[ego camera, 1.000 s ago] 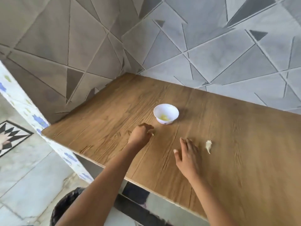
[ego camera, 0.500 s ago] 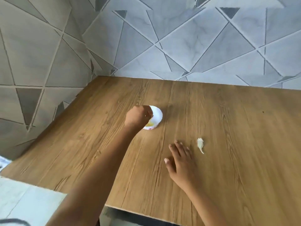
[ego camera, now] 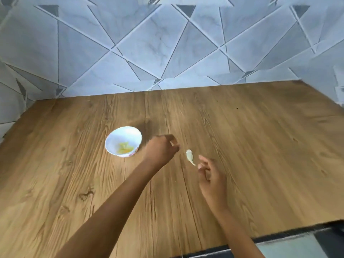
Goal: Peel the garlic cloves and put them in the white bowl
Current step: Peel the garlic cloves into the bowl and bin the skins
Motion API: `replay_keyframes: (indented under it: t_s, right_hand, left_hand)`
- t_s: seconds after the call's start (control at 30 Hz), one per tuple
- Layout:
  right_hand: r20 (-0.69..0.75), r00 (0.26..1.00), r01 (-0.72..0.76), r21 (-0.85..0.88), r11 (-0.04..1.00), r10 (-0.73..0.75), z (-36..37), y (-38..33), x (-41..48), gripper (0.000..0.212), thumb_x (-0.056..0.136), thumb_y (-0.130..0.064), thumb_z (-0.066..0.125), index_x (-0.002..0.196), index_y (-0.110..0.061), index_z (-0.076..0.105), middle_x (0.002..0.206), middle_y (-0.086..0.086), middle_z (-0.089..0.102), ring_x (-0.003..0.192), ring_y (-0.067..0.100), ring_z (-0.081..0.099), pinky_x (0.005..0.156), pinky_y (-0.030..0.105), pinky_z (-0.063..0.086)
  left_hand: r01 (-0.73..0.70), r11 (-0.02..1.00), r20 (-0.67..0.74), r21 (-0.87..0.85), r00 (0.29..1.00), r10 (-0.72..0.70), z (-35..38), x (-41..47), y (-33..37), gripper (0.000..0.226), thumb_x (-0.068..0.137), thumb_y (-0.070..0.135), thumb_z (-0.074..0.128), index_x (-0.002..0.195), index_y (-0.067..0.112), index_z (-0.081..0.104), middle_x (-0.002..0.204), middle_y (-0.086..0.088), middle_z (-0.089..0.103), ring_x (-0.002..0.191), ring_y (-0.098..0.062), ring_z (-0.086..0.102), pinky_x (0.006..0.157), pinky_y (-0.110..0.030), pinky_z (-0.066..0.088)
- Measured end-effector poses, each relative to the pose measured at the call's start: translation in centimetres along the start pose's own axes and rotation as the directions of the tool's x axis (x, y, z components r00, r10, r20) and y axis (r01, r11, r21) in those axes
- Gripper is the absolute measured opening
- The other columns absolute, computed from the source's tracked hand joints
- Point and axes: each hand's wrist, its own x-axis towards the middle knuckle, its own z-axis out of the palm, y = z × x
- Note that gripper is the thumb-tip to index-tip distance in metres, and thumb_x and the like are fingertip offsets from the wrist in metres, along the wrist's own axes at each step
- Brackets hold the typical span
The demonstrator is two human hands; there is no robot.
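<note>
While a garlic clove (ego camera: 190,157) lies near the middle of the table (ego camera: 251,146), the left hand (ego camera: 161,148) hangs loosely curled, apparently empty, just beside the white bowl (ego camera: 111,140); the right hand (ego camera: 211,173), relaxed and empty, sits near the clove's tail. A hasty pinch could flick the light clove away, or a stray wrist tip the bowl.

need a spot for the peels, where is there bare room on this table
Bare wood runs wide on the right of the table, from the right hand out to the tiled wall and near edge. The stretch left of the white bowl is bare too. Crowded in the middle: bowl, left hand, garlic clove and right hand sit close together.
</note>
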Motion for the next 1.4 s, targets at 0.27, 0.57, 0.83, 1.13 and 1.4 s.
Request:
replay_keyframes:
  t_s: [0.27, 0.57, 0.83, 1.13, 1.4]
  right_hand:
    - [0.062, 0.949, -0.316, 0.176, 0.932, 0.310, -2.1, 1.7, 1.3, 0.032, 0.092, -0.001, 0.054, 0.122, -0.010, 0.059, 0.111, -0.002, 0.063, 0.101, 0.005, 0.060, 0.082, 0.004, 0.043]
    - [0.437, 0.811, -0.579, 0.505, 0.640, 0.389, -0.4, -1.2, 4.4, 0.023, 0.092, -0.014, 0.059, 0.114, -0.009, 0.065, 0.106, 0.004, 0.070, 0.096, 0.007, 0.067, 0.076, 0.016, 0.054]
    - [0.398, 0.814, -0.576, 0.456, 0.679, 0.423, 1.3, -0.9, 4.5, 0.019, 0.088, -0.008, 0.065, 0.107, -0.006, 0.067, 0.086, -0.002, 0.069, 0.078, 0.004, 0.067, 0.065, 0.013, 0.053]
    - [0.361, 0.818, -0.570, 0.413, 0.710, 0.447, 1.6, 0.0, 4.9, 0.004, 0.088, -0.017, 0.067, 0.089, -0.016, 0.071, 0.089, -0.001, 0.070, 0.082, 0.008, 0.066, 0.071, 0.020, 0.056]
    - [0.279, 0.960, 0.087, -0.282, 0.955, -0.005, 3.6, 0.6, 5.2, 0.032, 0.087, -0.028, 0.068, 0.110, -0.006, 0.068, 0.101, 0.009, 0.067, 0.088, 0.025, 0.063, 0.072, 0.027, 0.047]
  left_hand:
    - [0.070, 0.978, 0.091, -0.195, 0.994, -0.053, 5.7, 0.2, 1.7, 0.026, 0.082, 0.013, 0.069, 0.108, 0.010, 0.066, 0.081, -0.005, 0.066, 0.072, -0.014, 0.062, 0.060, -0.024, 0.050]
    - [0.068, 0.739, 0.186, -0.670, 0.979, 0.079, 3.1, -1.1, 0.1, 0.026, 0.077, 0.004, 0.075, 0.101, 0.013, 0.072, 0.086, -0.014, 0.070, 0.080, -0.022, 0.069, 0.076, -0.032, 0.058]
    - [-0.070, 0.894, 0.013, -0.442, 0.996, 0.085, 3.4, -1.8, -0.6, 0.022, 0.079, 0.004, 0.072, 0.101, 0.008, 0.073, 0.081, -0.008, 0.074, 0.077, -0.019, 0.072, 0.073, -0.045, 0.059]
    - [0.243, 0.683, 0.191, -0.688, 0.970, -0.153, 2.4, -2.7, -1.2, 0.013, 0.087, -0.004, 0.061, 0.098, 0.000, 0.066, 0.078, -0.010, 0.067, 0.071, -0.014, 0.065, 0.063, -0.020, 0.055]
    - [0.272, 0.781, 0.118, -0.563, 0.961, -0.250, 0.7, -5.9, -2.7, 0.010, 0.085, 0.002, 0.067, 0.095, 0.001, 0.069, 0.069, -0.005, 0.063, 0.057, -0.009, 0.060, 0.058, -0.017, 0.053]
